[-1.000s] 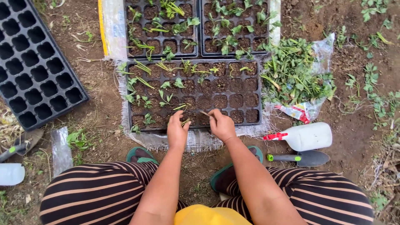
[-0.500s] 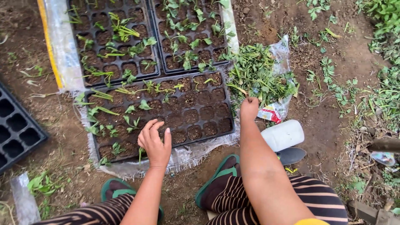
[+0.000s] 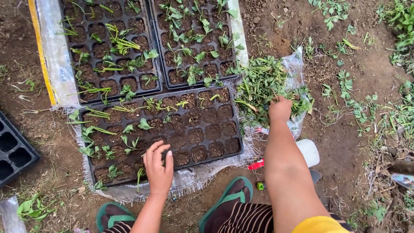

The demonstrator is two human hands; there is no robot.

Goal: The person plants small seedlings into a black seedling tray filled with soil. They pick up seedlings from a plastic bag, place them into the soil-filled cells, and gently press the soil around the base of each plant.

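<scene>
Cuttings (image 3: 263,82) lay heaped on a clear plastic bag (image 3: 297,60) just right of the nearest seedling tray (image 3: 161,136), within reach of the right hand (image 3: 280,108), which was closed among the stems. The left hand (image 3: 158,166) rested on the tray's front cells, fingers loosely open and empty. Trays sat on woven sacking (image 3: 194,174) spread over bare garden soil (image 3: 345,142), outdoors among weeds.

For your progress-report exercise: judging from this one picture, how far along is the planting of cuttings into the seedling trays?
Done: the two far trays look filled with cuttings, and so does the left part of the near tray. In hand: the left hand rests on the near tray's front cells, while the right hand reaches into the pile of cuttings. Left: the near tray's right-hand cells hold only soil, and an empty tray lies aside.
</scene>
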